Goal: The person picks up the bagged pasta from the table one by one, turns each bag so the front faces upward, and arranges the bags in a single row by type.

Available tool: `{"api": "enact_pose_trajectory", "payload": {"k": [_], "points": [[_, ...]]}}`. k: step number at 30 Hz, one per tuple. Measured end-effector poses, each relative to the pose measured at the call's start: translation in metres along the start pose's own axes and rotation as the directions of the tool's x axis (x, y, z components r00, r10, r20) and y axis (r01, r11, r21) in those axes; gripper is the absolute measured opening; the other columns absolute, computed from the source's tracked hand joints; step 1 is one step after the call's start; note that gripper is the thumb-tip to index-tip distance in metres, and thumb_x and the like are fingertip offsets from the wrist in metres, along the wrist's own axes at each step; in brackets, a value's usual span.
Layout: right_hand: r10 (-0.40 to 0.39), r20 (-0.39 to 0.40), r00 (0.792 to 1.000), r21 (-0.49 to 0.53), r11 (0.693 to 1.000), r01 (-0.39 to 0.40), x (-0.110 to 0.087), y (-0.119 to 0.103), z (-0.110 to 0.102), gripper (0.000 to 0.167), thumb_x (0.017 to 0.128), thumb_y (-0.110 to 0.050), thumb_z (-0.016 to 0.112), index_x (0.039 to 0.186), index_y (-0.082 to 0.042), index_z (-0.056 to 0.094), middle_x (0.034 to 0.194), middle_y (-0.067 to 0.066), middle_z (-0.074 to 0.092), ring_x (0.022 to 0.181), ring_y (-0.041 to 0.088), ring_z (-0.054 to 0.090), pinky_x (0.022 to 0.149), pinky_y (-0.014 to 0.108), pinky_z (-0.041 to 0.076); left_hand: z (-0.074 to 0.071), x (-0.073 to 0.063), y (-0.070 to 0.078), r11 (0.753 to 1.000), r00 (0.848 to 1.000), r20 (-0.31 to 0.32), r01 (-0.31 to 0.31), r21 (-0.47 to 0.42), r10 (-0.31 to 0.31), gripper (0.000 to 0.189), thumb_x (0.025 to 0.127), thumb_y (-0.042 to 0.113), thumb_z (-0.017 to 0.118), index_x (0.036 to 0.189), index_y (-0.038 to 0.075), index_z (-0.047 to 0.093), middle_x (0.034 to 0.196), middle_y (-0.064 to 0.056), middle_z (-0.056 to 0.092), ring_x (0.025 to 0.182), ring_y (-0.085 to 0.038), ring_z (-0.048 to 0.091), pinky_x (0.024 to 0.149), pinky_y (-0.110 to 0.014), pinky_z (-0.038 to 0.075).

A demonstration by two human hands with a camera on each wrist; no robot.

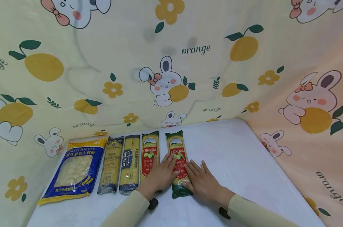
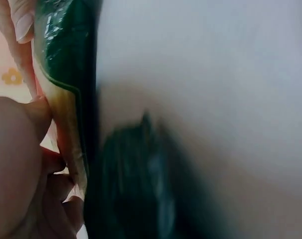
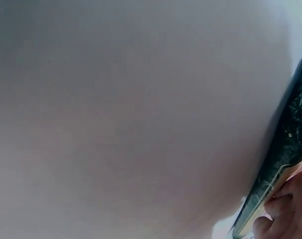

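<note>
A red-labelled Olivoilà spaghetti pack (image 1: 180, 171) with green ends lies on the white table between both hands. My left hand (image 1: 160, 176) rests along its left edge, fingers extended over the label and thumb on the front. Along the right edge lies my right hand (image 1: 203, 183), its fingers straight and its thumb low on the pack. A matching Olivoilà pack (image 1: 150, 154) lies just left, partly hidden by the left hand. The left wrist view shows the held pack's green end (image 2: 66, 45) beside the thumb; the right wrist view catches its dark green edge (image 3: 285, 144).
Further left lie a blue-labelled spaghetti pack (image 1: 131, 167), a dark-ended pasta pack (image 1: 111, 167) and a large blue and yellow orecchiette bag (image 1: 74, 170), side by side. White cloth (image 1: 231, 151) covers the table. A patterned curtain (image 1: 205, 72) rises behind and at the sides.
</note>
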State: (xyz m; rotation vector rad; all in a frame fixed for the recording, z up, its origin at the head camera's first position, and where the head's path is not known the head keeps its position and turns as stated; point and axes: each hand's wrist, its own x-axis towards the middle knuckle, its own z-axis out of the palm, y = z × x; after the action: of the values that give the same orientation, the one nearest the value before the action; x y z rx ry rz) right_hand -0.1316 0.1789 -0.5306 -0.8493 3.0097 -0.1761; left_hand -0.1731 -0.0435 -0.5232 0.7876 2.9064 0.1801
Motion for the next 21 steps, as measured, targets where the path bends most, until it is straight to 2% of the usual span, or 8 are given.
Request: {"api": "enact_pose_trajectory", "payload": {"k": [7, 11, 21], "points": [[0.038, 0.058, 0.998, -0.017, 0.999, -0.037, 0.025, 0.003, 0.0, 0.08, 0.107, -0.062, 0.043, 0.163, -0.005, 0.037, 0.17, 0.012, 0.037, 0.16, 0.034, 0.03, 0.128, 0.065, 0.016, -0.008, 0.014, -0.014, 0.999, 0.998, 0.047, 0.042, -0.01, -0.042, 0.07, 0.111, 0.054, 0.039, 0.168, 0.014, 0.029, 0.175, -0.006, 0.026, 0.163, -0.028, 0.02, 0.126, -0.071, 0.013], [0.054, 0.081, 0.995, -0.031, 0.998, -0.052, 0.033, 0.005, 0.0, 0.082, 0.107, -0.065, 0.04, 0.165, -0.007, 0.034, 0.171, 0.01, 0.035, 0.161, 0.032, 0.028, 0.128, 0.064, 0.015, -0.008, 0.019, -0.018, 0.998, 0.998, 0.051, 0.05, -0.03, -0.048, 0.071, 0.112, 0.055, 0.037, 0.169, 0.015, 0.026, 0.176, -0.005, 0.023, 0.164, -0.028, 0.02, 0.127, -0.069, 0.014], [0.086, 0.082, 0.993, 0.034, 0.995, -0.089, 0.034, 0.008, 0.003, 0.081, 0.107, -0.064, 0.043, 0.165, -0.008, 0.034, 0.172, 0.01, 0.033, 0.161, 0.034, 0.025, 0.126, 0.068, 0.015, -0.007, 0.016, -0.016, 0.996, 0.998, 0.03, 0.065, -0.062, -0.063, 0.069, 0.111, 0.052, 0.042, 0.168, 0.014, 0.03, 0.175, -0.007, 0.028, 0.162, -0.029, 0.023, 0.128, -0.068, 0.012]]}}
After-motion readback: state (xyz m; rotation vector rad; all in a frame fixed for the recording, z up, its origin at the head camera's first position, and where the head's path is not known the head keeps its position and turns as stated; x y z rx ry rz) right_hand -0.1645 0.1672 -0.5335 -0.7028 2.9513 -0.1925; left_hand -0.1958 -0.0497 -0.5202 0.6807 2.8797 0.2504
